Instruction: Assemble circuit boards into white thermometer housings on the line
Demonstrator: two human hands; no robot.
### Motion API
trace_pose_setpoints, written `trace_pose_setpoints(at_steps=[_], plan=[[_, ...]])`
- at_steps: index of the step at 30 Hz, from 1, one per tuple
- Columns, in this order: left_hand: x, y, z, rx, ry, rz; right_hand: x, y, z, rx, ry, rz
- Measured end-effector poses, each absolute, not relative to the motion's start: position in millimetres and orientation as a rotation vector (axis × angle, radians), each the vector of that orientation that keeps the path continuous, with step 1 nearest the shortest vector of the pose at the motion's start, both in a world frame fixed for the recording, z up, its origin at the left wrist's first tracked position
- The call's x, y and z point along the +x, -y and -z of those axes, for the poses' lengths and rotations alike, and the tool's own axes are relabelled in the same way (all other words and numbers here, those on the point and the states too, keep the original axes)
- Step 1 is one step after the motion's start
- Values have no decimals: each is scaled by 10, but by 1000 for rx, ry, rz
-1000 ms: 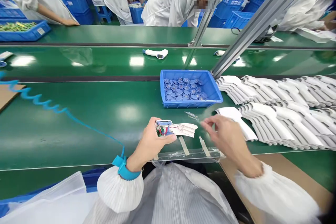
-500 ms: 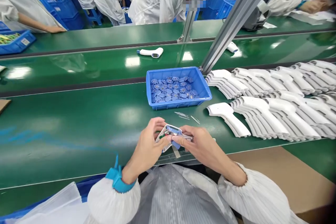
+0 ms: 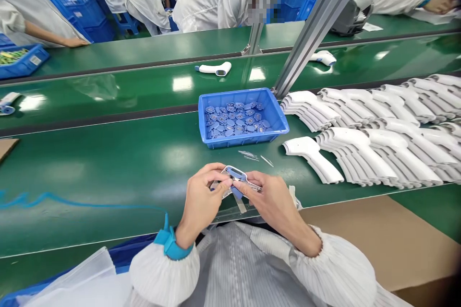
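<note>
Between my two hands is a white and blue infrared thermometer (image 3: 236, 173), partly opened up, with small inner parts showing. My left hand (image 3: 205, 194) grips its left side, the thumb pressed near the middle. My right hand (image 3: 271, 197) pinches the right side, its thumb close to a blue piece (image 3: 236, 193). The fingers hide much of the casing. Beyond them stands a blue bin (image 3: 243, 142) holding many small blue parts (image 3: 230, 120). Thin pale strips (image 3: 248, 155) lie on the green bench (image 3: 144, 163) between bin and hands.
Stacked white thermometer shells (image 3: 345, 144) fill the right side. Thermometers (image 3: 216, 69) lie on the green conveyor (image 3: 144, 86) behind the bin. A metal post (image 3: 306, 29) slants up there. A blue wrist-strap cord (image 3: 90, 204) crosses the left bench. Co-workers in white coats (image 3: 216, 0) are opposite.
My left fingers now cover more of the thermometer's inside, with the thumb nearer its middle. Thermometers on the conveyor have shifted right, and another shows at the far left. The blue cord has swung.
</note>
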State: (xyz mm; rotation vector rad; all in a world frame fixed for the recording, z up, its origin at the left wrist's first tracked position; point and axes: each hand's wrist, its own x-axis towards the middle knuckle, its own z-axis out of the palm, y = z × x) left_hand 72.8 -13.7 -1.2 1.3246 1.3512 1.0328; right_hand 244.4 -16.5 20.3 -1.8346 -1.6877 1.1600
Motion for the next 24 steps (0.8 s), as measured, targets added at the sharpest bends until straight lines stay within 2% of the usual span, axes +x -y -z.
trace_pose_setpoints(at_steps=[3,7,8,12,14,19,24], plan=[[697,37,-25,971,-1249,-929,2457,178,-259,-1742,1833,-1096],[642,-17,-83,846,-1117,-634,2839,160,-329,-1603,1936,-1020],[630,-7,-82,843,-1114,-607,3010,142,-325,-1637,1916,-871],[600,75,-16,749,-1079,-653,3735,26,-165,-1909,1929,97],[601,109,14,726,-1027,-660,3963,-35,-23,-1984,1978,297],[653,126,-8,879,-1189,-672,4055,-121,217,-2011,2019,294],[630,113,-27,863,-1125,-672,3890,-60,56,-1942,1991,278]])
